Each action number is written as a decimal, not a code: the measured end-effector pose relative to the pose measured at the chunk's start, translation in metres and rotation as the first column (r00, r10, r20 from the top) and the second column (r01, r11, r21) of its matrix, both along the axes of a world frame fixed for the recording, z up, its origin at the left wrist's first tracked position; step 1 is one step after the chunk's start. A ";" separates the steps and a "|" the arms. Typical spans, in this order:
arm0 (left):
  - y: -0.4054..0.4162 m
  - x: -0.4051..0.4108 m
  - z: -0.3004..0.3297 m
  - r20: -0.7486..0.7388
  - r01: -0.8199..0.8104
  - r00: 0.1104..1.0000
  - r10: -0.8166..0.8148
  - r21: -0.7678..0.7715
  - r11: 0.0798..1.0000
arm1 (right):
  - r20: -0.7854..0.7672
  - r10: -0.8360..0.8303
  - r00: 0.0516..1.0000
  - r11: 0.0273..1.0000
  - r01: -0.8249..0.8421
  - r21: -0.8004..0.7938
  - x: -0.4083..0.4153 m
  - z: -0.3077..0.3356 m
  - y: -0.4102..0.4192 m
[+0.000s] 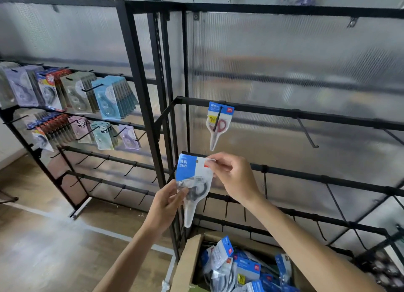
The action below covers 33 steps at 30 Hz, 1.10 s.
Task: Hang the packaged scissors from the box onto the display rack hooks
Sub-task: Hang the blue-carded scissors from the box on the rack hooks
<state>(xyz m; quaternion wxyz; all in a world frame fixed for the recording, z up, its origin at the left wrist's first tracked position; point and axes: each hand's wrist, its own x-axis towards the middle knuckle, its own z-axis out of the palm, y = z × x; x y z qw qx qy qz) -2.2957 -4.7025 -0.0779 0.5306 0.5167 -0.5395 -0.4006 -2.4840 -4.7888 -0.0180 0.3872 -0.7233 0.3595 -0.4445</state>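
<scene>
Black metal framed everything in front of you: the display rack (284, 114) stood against ribbed translucent panels, its crossbars stepping down with bare hooks (307, 134) angled outward. One packaged pair of red-handled scissors (217, 123) already hung from a hook on the upper bar. You held a second scissors package (193, 182) upright just in front of the rack's left post, below and slightly left of the hanging one. Your left hand (167, 201) gripped it at the lower edge, thumb across the clear blister over the dark handles, while your right hand (232, 174) pinched the top right corner of its blue-and-white card between fingertips and thumb. Directly beneath your arms, the cardboard box (188, 263) sat open on the floor at the foot of the rack, filled with more blue-carded scissors packs (240, 267) lying jumbled. To your left, a second black rack (72, 121) met the first at an angle; its upper two rows carried rows of carded stationery packs (107, 97) in blue, lilac and beige, its lower bars only hooks. Pale wood-look flooring (43, 248) ran beneath, crossed by a light strip along the base of the rack.
</scene>
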 end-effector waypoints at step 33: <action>-0.113 0.022 0.102 0.940 0.164 0.333 0.075 -0.136 0.977 | -0.290 -0.525 0.800 0.850 0.509 -0.136 0.019 0.047 -0.179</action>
